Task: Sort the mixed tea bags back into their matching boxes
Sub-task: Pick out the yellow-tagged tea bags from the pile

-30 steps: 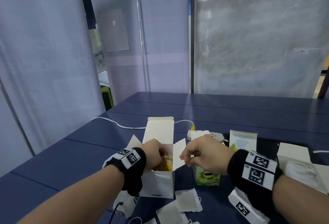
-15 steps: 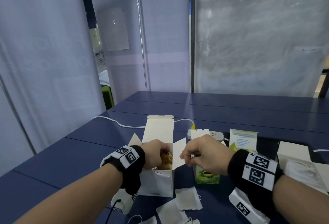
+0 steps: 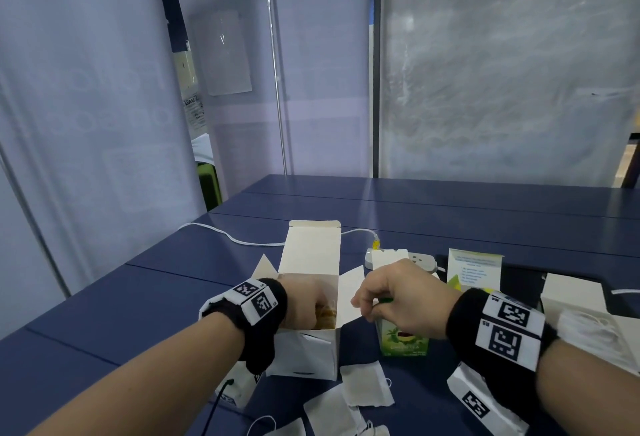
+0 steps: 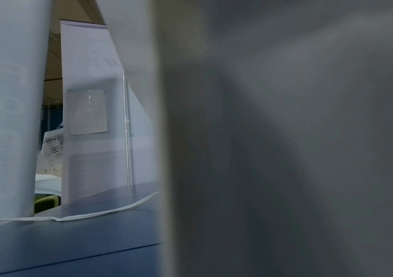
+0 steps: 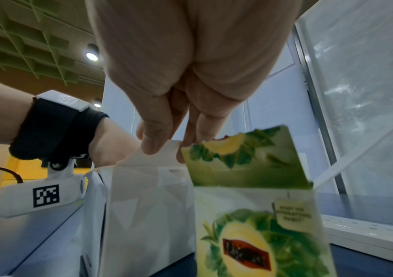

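Note:
A white tea box (image 3: 310, 349) stands open in the middle of the blue table (image 3: 138, 297), lid flap up. My left hand (image 3: 304, 307) reaches down into it among yellow tea bags (image 3: 327, 314); its fingers are hidden by the box wall. My right hand (image 3: 362, 304) pinches the box's right side flap (image 3: 348, 288); the right wrist view shows thumb and fingers (image 5: 151, 148) on that flap (image 5: 157, 155). Just right stands a green tea box (image 3: 405, 340), also open (image 5: 261, 234). Several loose white tea bags (image 3: 367, 383) lie in front. The box wall (image 4: 285, 150) fills the left wrist view.
Behind the green box lie a white power strip (image 3: 420, 259) and a cable (image 3: 225, 236) running left. A pale green-topped carton (image 3: 474, 269) and another white box (image 3: 571, 297) with white packets stand at the right. Translucent panels wall the far side.
My left hand has sunk deeper into the white box. My right hand has kept its pinch on the side flap, almost still.

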A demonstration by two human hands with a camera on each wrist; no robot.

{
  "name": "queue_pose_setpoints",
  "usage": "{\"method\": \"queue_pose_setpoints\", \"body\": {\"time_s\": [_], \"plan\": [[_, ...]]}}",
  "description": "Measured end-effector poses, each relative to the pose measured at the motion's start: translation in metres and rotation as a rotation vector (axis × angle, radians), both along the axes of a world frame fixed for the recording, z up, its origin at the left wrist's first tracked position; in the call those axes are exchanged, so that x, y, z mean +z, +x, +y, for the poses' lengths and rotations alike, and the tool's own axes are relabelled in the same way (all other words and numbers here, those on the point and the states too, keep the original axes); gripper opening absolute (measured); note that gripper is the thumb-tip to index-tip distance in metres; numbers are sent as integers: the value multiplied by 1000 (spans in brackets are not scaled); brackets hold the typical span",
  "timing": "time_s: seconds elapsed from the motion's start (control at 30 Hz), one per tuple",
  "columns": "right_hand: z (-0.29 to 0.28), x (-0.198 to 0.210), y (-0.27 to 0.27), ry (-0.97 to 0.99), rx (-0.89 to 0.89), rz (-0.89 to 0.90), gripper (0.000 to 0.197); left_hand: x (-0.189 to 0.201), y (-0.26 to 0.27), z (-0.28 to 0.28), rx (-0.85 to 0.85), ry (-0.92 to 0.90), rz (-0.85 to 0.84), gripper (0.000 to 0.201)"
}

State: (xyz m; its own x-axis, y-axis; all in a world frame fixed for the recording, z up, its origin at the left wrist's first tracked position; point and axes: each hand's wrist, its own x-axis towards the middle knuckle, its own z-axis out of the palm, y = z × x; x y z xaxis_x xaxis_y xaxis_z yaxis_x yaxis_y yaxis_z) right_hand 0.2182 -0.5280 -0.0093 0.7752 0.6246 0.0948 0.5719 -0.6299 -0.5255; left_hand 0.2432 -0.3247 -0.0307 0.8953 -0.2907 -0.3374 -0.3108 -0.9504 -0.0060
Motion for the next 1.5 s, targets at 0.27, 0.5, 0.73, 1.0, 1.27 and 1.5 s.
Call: {"method": "queue_pose_setpoints", "body": {"time_s": [0.27, 0.5, 0.73, 1.0, 1.27, 1.5], "plan": [[-5, 0, -3, -19, -14, -14, 34, 4, 0, -12, -2, 43, 52, 19], [-2, 3, -4, -25, 1, -6, 31, 3, 0, -8, 39, 108, 100, 21], [0, 4, -6, -29, 4, -14, 31, 7, -3, -4, -32, -95, 116, 12], [-1, 4, -7, -25, 9, 1, 30, 5, -4, -3, -15, -37, 90, 11], [-1, 4, -6, -25, 4, 11, 34, 1, 0, -3, 53, -105, 78, 26], [0, 3, -7, -41, 8, 8, 29, 4, -6, -1, 55, -242, 140, 13]]}}
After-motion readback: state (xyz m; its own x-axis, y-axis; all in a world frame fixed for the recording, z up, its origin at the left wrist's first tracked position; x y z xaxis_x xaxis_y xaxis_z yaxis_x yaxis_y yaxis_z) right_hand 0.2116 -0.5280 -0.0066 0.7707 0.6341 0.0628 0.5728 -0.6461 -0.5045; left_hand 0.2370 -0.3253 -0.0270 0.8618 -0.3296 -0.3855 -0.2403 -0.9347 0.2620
